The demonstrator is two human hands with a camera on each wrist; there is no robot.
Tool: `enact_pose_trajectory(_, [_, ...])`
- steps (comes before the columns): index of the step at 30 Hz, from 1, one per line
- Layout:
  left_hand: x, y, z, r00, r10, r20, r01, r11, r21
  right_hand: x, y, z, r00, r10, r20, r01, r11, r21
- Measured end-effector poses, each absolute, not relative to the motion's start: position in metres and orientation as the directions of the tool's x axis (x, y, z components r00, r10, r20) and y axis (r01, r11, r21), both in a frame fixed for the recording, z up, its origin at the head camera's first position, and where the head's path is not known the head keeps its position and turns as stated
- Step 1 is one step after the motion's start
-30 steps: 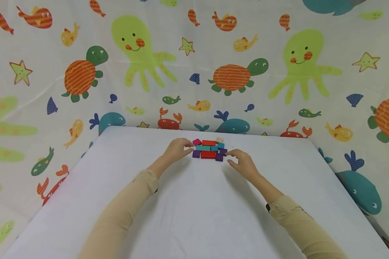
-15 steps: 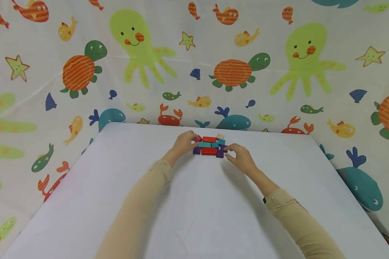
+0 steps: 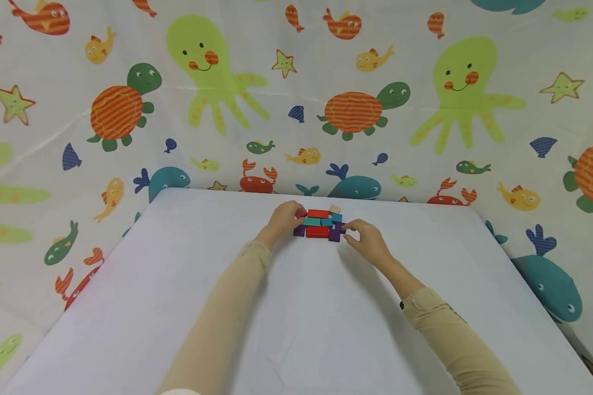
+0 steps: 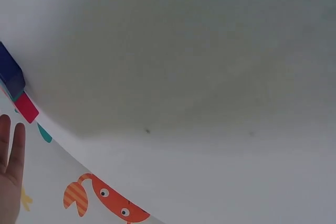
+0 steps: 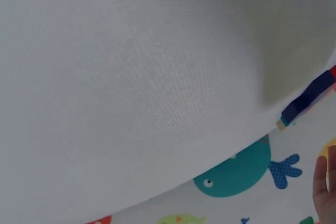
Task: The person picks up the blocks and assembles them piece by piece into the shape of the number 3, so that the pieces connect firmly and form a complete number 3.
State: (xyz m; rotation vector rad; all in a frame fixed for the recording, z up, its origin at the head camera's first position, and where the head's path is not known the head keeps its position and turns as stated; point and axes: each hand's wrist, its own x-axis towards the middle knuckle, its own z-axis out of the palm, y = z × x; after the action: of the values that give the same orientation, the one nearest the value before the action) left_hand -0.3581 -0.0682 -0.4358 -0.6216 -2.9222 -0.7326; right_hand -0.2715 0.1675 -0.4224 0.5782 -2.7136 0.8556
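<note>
A compact group of coloured blocks lies near the table's far edge. My left hand [image 3: 281, 220] is at its left side, pinching a pink block [image 3: 303, 213] that the fingers partly cover. Beside it is a long red block [image 3: 318, 213]; in front lie a teal block [image 3: 312, 221] and a blue block [image 3: 326, 222]. Another red block [image 3: 317, 232] sits nearest, between a purple block [image 3: 299, 231] and a second purple block [image 3: 334, 235]. At the right side, my right hand [image 3: 369, 240] touches a further purple block [image 3: 340, 226] with its fingertips, thumb apart from the index finger.
A natural wood block [image 3: 334, 209] and a small blue block [image 3: 336, 218] stand at the back right of the group. The white-covered table [image 3: 296, 312] stretches toward me. Behind it hangs a cloth [image 3: 277, 175] printed with sea animals.
My left hand has moved right and slightly away, onto the pink block, which has turned and shifted toward the back red block. The right hand stays by the purple block.
</note>
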Motion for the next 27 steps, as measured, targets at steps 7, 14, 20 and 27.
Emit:
enact_pose_trajectory(7, [-0.360,-0.061,-0.440,-0.923,0.376,0.082,0.372,0.818,0.439,-0.273,0.165,-0.426,-0.908,-0.299,0.292,-0.413,0.754,-0.511])
enact_pose_trajectory(14, [-0.363,-0.058,-0.437,-0.930,0.365,0.038,0.345,0.835,0.428,-0.279,0.165,-0.427,-0.905,-0.294,0.306,-0.416,0.760,-0.500])
enact_pose_trajectory(20, [-0.365,-0.054,-0.439,-0.932,0.362,-0.014,0.320,0.840,0.439,-0.287,0.161,-0.431,-0.904,-0.310,0.295,-0.421,0.770,-0.479])
enact_pose_trajectory(27, [-0.367,-0.047,-0.439,-0.938,0.342,-0.045,0.288,0.849,0.443,-0.294,0.154,-0.430,-0.916,-0.318,0.245,-0.398,0.798,-0.453])
